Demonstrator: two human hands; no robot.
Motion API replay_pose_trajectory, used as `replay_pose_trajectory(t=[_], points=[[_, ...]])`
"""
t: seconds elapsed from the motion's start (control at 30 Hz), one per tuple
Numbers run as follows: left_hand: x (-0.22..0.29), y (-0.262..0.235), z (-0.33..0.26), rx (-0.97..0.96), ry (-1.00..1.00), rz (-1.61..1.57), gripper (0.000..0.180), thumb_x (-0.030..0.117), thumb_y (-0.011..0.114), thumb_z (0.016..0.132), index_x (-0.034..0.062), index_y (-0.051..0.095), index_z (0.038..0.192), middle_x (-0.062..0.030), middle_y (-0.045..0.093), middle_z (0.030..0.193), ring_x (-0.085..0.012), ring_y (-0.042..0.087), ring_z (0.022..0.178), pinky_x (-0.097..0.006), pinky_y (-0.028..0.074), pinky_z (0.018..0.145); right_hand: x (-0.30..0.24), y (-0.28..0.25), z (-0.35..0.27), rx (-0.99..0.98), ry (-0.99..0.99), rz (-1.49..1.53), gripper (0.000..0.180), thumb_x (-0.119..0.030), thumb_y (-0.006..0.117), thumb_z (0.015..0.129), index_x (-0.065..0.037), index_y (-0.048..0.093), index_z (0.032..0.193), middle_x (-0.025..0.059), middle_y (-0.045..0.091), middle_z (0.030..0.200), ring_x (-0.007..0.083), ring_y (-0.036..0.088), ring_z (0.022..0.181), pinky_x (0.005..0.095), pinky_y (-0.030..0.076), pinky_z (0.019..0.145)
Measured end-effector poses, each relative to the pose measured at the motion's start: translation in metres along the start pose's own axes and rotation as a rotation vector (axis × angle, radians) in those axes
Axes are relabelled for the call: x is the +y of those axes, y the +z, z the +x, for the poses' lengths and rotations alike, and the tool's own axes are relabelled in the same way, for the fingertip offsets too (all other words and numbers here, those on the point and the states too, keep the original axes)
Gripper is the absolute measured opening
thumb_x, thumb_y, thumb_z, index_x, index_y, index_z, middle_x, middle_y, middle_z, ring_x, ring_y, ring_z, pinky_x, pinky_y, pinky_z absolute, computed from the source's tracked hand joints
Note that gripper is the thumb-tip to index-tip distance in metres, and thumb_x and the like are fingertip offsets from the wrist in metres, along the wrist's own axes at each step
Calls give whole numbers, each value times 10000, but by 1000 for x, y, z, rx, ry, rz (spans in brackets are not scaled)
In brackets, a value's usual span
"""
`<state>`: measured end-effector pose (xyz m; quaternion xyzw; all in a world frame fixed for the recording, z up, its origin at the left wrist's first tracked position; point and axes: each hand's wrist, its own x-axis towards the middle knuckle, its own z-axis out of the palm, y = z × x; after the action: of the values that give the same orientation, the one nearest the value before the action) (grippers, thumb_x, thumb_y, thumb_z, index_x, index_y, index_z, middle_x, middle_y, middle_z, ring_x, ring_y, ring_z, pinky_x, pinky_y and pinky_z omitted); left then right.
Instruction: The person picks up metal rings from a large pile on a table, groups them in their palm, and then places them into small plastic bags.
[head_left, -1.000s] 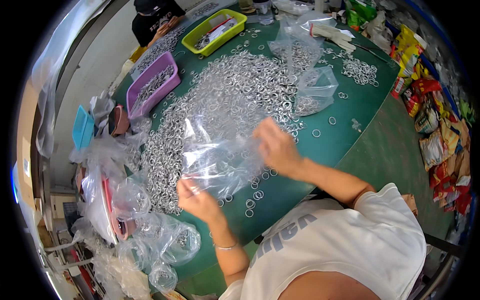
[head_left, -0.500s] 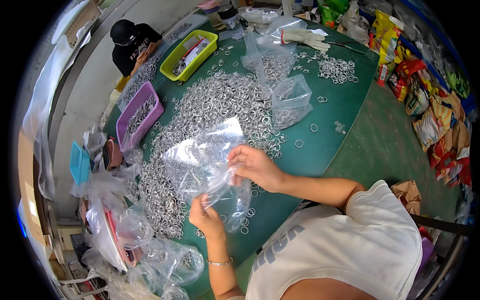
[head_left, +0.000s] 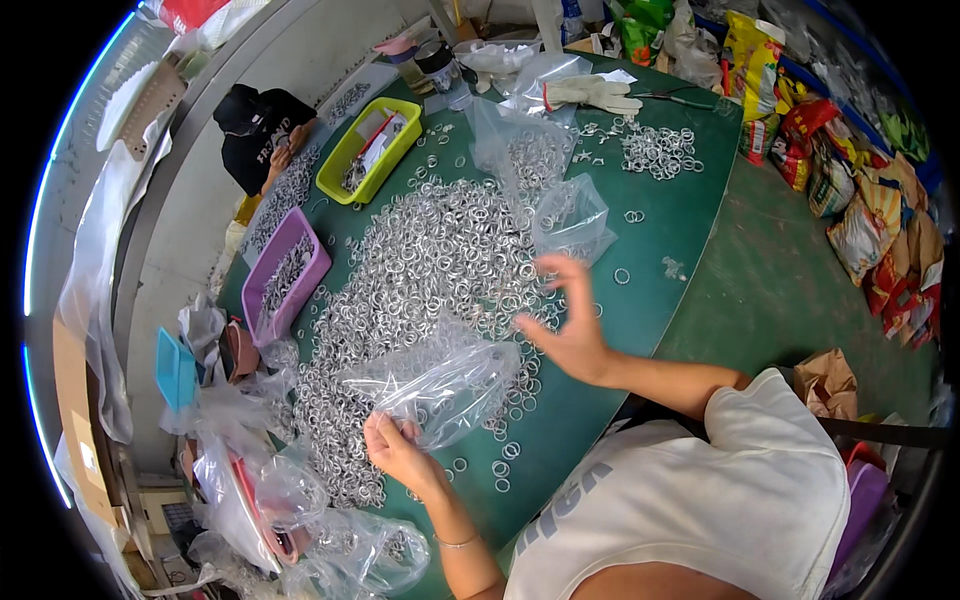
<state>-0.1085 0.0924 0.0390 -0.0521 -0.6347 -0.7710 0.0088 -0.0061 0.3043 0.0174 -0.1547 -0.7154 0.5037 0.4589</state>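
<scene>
A clear plastic bag (head_left: pixel 450 385) hangs from my left hand (head_left: pixel 398 450), whose fingers pinch its edge. The bag lies over the near part of a large heap of silver metal rings (head_left: pixel 430 250) on the green table (head_left: pixel 640 290). My right hand (head_left: pixel 572 330) is off the bag, thumb and fingers spread apart over the right edge of the heap, with nothing between them. Just beyond that hand rests another clear bag (head_left: pixel 572 222). Farther back, a clear bag with rings (head_left: pixel 535 155) stands on the table.
A purple bin (head_left: pixel 287 275) and a yellow-green bin (head_left: pixel 370 150) stand left of the heap. At the back right are a smaller ring pile (head_left: pixel 660 153), a white glove (head_left: pixel 592 93) and pliers (head_left: pixel 675 98). Another person (head_left: pixel 262 135) sits at the far left. Crumpled plastic bags (head_left: pixel 340 545) crowd the near left.
My right hand has let go of the bag and moved right and opened. The left hand keeps its hold, and the bag has sunk lower and bunched up.
</scene>
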Motion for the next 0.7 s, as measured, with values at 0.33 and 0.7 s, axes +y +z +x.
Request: replay_pose_trajectory(t=[0.33, 0.7], points=[[-12, 36, -15, -18, 209, 208, 208, 44, 450, 880, 9, 434, 1084, -9, 442, 733, -87, 418, 613, -224, 395, 588, 109, -44, 46, 15, -14, -682, 686, -243, 746, 627, 17, 456, 1192, 197, 394, 1292, 346, 359, 1187, 431, 241, 972], [-16, 37, -15, -260, 580, 964, 81, 32, 643, 740, -5, 582, 778, -96, 508, 751, -224, 477, 670, -321, 400, 614, 31, -41, 56, 25, 132, 260, 153, -81, 528, 850, 34, 592, 926, 44, 618, 844, 106, 562, 773, 253, 456, 708]])
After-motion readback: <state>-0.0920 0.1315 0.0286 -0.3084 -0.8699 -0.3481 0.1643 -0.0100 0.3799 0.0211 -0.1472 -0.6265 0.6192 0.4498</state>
